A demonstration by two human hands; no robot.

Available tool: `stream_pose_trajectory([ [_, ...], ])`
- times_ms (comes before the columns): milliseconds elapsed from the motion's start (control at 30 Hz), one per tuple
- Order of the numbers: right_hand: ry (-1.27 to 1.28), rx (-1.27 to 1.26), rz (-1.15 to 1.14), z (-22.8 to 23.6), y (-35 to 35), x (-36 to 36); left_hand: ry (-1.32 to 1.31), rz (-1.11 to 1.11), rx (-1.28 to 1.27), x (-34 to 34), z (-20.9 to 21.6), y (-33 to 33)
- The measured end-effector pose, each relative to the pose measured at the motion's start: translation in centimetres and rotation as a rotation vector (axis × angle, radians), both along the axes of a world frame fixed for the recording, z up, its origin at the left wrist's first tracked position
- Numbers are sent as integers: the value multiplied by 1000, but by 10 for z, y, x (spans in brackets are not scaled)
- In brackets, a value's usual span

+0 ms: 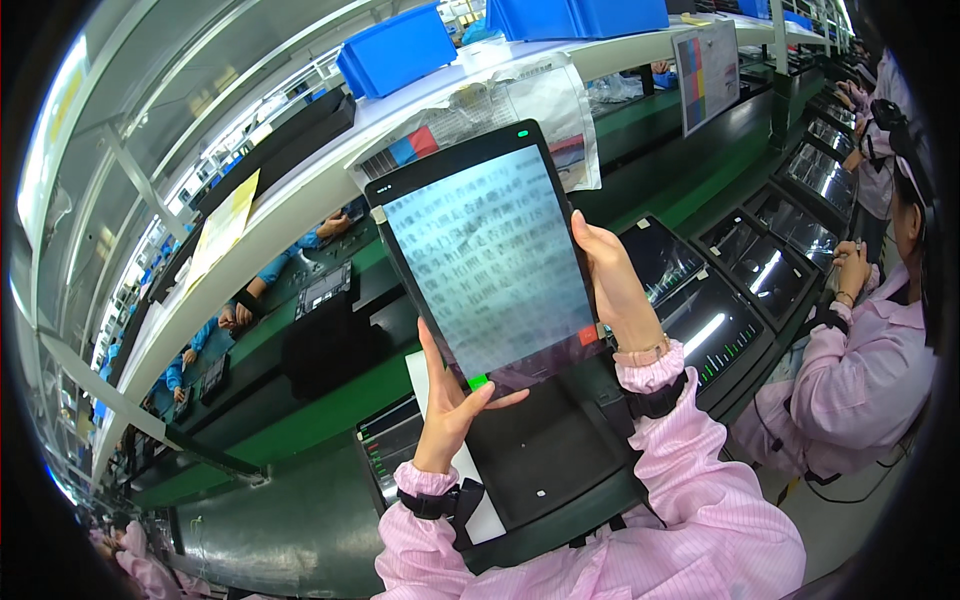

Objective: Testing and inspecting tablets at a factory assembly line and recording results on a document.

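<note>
Head view shows us grasping the tablet (490,265) above the green tabletop (285,520), left fingers (474,402) at its lower left corner, right fingers (592,237) along its right edge, so it could slip and drop if either edge grip slackens.

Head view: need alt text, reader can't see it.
The person's left hand and right hand hold up a lit tablet by its lower left corner and right edge, above a green workbench. More tablets lie to the right, near a co-worker in pink; blue bins stand on a white shelf beyond.
</note>
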State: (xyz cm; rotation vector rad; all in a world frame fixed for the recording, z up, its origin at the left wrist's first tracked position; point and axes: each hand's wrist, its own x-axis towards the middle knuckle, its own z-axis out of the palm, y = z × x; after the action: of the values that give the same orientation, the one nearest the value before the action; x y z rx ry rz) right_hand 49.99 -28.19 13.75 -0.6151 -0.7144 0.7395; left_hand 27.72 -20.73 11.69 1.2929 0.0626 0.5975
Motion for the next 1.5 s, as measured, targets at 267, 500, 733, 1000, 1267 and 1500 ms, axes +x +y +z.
stream_pose_trajectory([
  [267, -45, 26, -1, 15, 4, -1, -29, 71, 20, -3, 3, -6],
  [500, -32, -36, 54, -6, 36, 16, -10, 65, -15, 5, -3, 13],
  [733, -24, -38, 68, -4, 39, 14, -21, 78, -35, 5, -3, 17],
  [1000, -57, -44, 23, -5, 35, 13, -19, 111, 99, 3, -10, 21],
  [1267, 54, -39, -10, -14, -19, -33, 20, 259, 113, -8, 11, 9],
  [1500, -34, -65, -17, -16, -53, -54, -8, 375, 232, -13, 24, -11],
])
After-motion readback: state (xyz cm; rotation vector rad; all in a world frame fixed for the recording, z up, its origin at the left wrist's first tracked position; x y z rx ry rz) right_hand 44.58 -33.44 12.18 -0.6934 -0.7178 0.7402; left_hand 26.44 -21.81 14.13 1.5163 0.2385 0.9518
